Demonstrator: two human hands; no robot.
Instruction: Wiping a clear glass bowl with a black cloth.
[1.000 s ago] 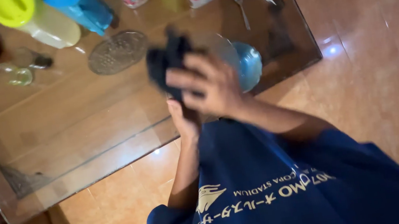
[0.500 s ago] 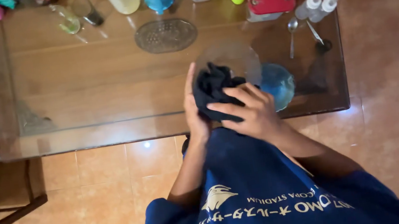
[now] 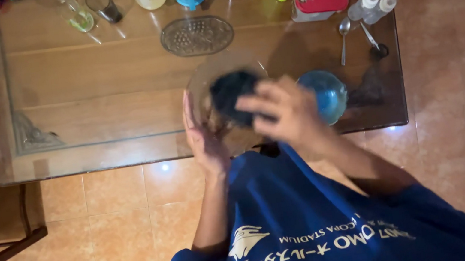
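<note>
Two hands up | left hand (image 3: 201, 133) cups clear glass bowl (image 3: 223, 71) | right hand (image 3: 280, 113) fingers curled, pressing dark cloth (image 3: 231, 91) inside | blue bowl (image 3: 325, 94) beside

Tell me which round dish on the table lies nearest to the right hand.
The blue bowl, just beside the right hand. The patterned glass dish lies farther back, near the jugs.

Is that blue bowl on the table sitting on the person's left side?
No, the blue bowl sits on the glass-topped table beside the right hand, away from the left hand.
</note>
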